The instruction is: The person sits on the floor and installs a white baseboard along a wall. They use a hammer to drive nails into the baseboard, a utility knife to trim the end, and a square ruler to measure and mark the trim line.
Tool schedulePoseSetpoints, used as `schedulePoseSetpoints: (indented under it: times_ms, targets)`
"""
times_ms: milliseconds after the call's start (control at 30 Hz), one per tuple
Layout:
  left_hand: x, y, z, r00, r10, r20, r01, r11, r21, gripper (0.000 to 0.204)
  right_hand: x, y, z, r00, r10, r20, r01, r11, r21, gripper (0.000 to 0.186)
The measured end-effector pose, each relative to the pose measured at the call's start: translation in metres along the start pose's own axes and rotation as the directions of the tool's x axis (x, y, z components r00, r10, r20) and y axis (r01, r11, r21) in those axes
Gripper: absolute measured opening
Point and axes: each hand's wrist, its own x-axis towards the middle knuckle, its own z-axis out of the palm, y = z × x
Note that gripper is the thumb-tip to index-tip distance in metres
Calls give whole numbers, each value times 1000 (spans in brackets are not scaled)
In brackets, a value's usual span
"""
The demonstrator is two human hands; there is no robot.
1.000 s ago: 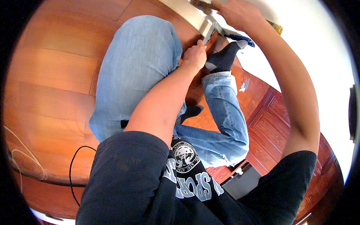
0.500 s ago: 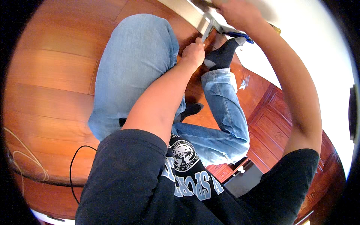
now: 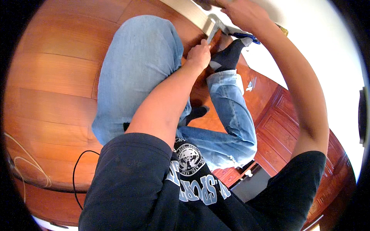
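My left hand [image 3: 199,56] is closed around the lower end of a flat grey metal tool [image 3: 213,33]. The upper end of this tool rests against the foot of the white wall, beside a pale baseboard [image 3: 187,13]. At the top edge, my right hand [image 3: 246,16] is closed on a brown, handle-like object [image 3: 206,4]; the picture cuts it off, so its kind does not show. Under my right wrist lies a blue-handled tool [image 3: 246,37], next to the toe of my socked foot [image 3: 228,57].
Brown wooden floor [image 3: 54,77] spreads to the left, with a black cable [image 3: 75,173] and pale cords [image 3: 32,163] at lower left. A reddish carved wooden cabinet [image 3: 275,134] stands on the right. Small pale scraps [image 3: 251,84] lie near the trouser cuff.
My right hand and the brown object have shifted slightly up and left. The left hand and the metal tool stay almost where they were.
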Motion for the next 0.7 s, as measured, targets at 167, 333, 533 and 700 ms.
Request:
schedulePoseSetpoints:
  times_ms: [167,333,533,700]
  targets:
    - [-9,3,5,999,-13,32,13,1000,-14,31,16,14,41,995,44,94,-26,983,-183,33]
    - [-9,1,2,1000,-15,14,15,1000,-4,33,-5,0,-1,995,-12,98,12,1000,7,37]
    - [-9,15,-1,993,-111,-47,108,992,-59,31,-72,2,38,978,70,-197,-16,964,265,48]
    - [0,19,-28,962,-231,-143,204,962,-184,33,-206,-21,69,869,404,-285,-147,761,632,48]
